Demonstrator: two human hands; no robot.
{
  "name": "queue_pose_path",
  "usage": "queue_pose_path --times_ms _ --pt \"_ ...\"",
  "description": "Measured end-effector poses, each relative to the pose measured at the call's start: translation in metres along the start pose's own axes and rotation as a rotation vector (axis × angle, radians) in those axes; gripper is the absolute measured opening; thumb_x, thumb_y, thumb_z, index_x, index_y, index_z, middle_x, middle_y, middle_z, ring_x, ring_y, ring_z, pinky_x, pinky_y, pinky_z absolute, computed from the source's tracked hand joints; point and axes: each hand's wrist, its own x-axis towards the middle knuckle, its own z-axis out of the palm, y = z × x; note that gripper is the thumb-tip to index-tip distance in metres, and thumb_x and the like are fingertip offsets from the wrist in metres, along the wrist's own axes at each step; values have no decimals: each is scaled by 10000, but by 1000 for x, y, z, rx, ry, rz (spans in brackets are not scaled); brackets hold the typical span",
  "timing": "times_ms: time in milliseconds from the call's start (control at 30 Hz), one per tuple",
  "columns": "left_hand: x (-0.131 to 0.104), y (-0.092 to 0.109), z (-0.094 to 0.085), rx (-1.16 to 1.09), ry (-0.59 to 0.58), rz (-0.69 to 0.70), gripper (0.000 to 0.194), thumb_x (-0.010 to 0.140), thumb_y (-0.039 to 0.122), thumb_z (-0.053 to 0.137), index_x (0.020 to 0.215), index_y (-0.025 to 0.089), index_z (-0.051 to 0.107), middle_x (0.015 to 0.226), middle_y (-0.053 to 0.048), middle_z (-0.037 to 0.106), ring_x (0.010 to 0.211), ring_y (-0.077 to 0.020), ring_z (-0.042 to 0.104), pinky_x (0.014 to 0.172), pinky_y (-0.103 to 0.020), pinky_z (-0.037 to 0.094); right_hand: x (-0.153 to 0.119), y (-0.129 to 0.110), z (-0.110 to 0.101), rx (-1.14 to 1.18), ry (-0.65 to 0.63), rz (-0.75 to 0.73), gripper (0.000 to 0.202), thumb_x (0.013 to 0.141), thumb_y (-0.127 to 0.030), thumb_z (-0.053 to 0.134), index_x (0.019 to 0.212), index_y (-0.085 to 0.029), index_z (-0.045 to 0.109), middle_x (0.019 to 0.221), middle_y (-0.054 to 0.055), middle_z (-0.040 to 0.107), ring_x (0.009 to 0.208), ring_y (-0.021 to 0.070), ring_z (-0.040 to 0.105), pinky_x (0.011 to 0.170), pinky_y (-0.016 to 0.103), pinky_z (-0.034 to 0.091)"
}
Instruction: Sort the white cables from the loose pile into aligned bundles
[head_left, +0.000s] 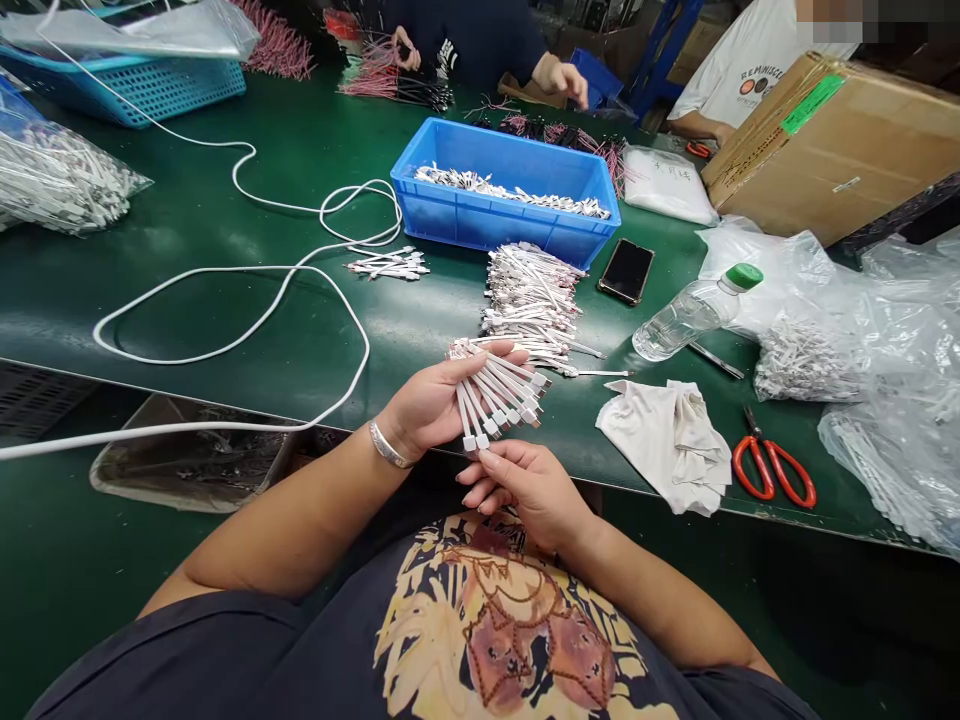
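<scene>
A fanned bunch of short white cables (499, 393) with square connector ends lies in my left hand (433, 402), the thumb pressed over it. My right hand (529, 485) is just below, its thumb and fingers pinched at the end of one cable of the bunch. Beyond my hands a large pile of similar white cables (532, 300) rests on the green table (427, 325), in front of a blue bin (506, 222) holding more of them. A smaller group of white cables (388, 263) lies left of the pile.
A long white cord (289, 268) loops across the left. To the right are a phone (627, 270), a bottle (686, 318), a cloth (667, 440), red-handled scissors (774, 468), plastic bags (885, 340) and a cardboard box (832, 150). Other people's hands work across the table.
</scene>
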Motion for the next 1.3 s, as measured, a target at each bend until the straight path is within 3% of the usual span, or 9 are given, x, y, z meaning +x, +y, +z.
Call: queue_pose_path --times_ms 333,600,933,1300 --pt "0 -3 -3 -8 43 -17 264 886 146 405 1073 105 586 1091 -117 653 1018 -230 617 987 -451 394 -1 5 -1 27 -34 4 294 766 -404 649 871 -129 657 786 65 701 570 89 643 482 153 479" --pt "-2 -7 -8 22 25 -20 284 879 162 416 1110 119 575 1106 -115 644 1086 -266 577 1005 -501 355 2 12 -1 72 -47 34 321 771 -429 637 875 -125 657 745 56 693 534 88 636 456 148 467" --pt "-2 -9 -17 -13 -3 -20 288 890 174 407 1129 125 562 1151 -123 626 1108 -267 564 993 -495 369 1 15 2 -94 25 -74 325 792 -463 591 836 -142 612 693 13 641 517 72 589 446 154 458" --pt "-4 -8 -23 20 -53 45 297 876 149 424 1130 127 576 1119 -123 644 1049 -268 602 955 -491 406 5 17 -2 -126 -4 -100 324 825 -479 534 856 -158 565 692 0 615 509 67 566 450 162 445"
